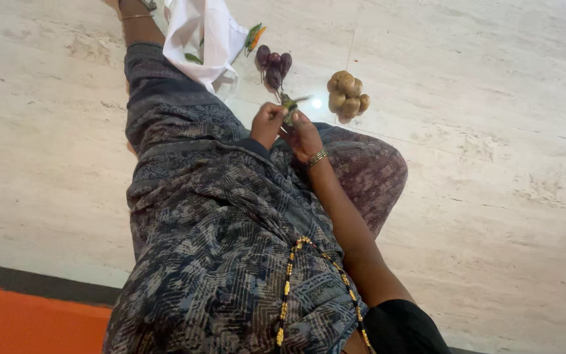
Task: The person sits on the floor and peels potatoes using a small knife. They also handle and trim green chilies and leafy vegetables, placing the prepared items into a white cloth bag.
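Small green vegetable (289,105) pinched between left hand (267,123) and right hand (305,136), both closed on it; aubergines (274,64), potatoes (346,95) just beyond on floor (492,131).

Glossy stone floor (492,164) (veined), cloth bag (201,33).

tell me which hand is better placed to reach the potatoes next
Right, probably. The right hand sits on the side nearer the potatoes on the floor, while the left hand lies farther off. Both hands have their fingers on a small green vegetable.
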